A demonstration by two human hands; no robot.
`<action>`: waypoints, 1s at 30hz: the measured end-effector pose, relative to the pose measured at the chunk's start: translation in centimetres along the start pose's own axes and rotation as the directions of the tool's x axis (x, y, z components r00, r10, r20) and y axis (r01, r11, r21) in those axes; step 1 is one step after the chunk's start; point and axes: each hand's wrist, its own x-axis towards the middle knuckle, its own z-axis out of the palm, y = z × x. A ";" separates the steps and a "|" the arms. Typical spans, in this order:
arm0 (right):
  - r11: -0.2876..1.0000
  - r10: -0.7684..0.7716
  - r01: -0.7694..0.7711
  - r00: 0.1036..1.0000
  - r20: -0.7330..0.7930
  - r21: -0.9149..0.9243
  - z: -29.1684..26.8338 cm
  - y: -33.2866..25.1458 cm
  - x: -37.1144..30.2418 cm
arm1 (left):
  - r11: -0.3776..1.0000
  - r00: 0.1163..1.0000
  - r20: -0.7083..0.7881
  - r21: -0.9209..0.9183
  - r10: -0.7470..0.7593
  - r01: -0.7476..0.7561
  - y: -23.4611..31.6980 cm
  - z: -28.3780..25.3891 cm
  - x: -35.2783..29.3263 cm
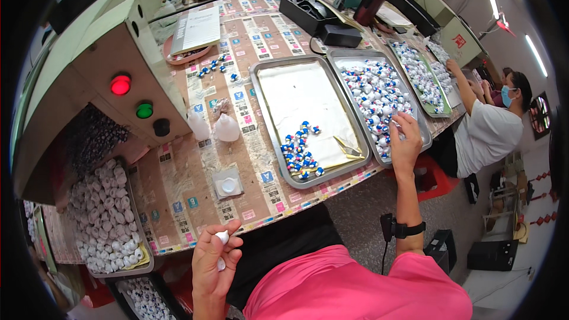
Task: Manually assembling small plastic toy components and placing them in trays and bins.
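Observation:
My left hand (214,264) is raised near the table's front edge, its fingers closed around a small white rounded plastic piece (222,236). A second white bit (221,264) shows lower against the palm. My right hand (406,145) reaches over the right side of a metal tray (336,59) heaped with small white, blue and pink figures (373,92). Its fingertips pinch together at the heap; whatever they hold is hidden. Beside it, a cloth-lined metal tray (259,83) carries small blue-and-white pieces (299,151) and yellow-handled tweezers (348,148).
A machine with red and green lamps (121,84) stands left, above a tray of white pieces (106,213). Squeeze bottles (227,127) and a small dish (228,185) are on the table. At right, a masked person (489,136) works by another filled tray (418,74).

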 end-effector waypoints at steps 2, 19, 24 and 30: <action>0.999 -0.022 0.021 0.999 0.026 0.037 0.0 -2.1 -0.2 | 1.000 1.000 0.000 0.007 0.018 -0.018 -0.3 -0.1 0.0; 0.945 -0.241 0.101 0.856 0.457 0.310 5.8 -10.8 -1.6 | 0.998 0.998 -0.068 0.056 0.018 -0.014 -0.1 0.1 -1.0; 0.943 -0.108 -0.102 0.806 0.582 0.317 5.9 -11.8 -1.7 | 0.998 0.997 -0.075 0.062 0.025 -0.020 0.3 -0.5 -1.0; 0.534 -0.147 -0.560 0.676 0.722 0.633 3.5 -14.4 -3.1 | 0.998 0.997 -0.074 0.067 0.013 -0.008 0.3 0.3 -0.2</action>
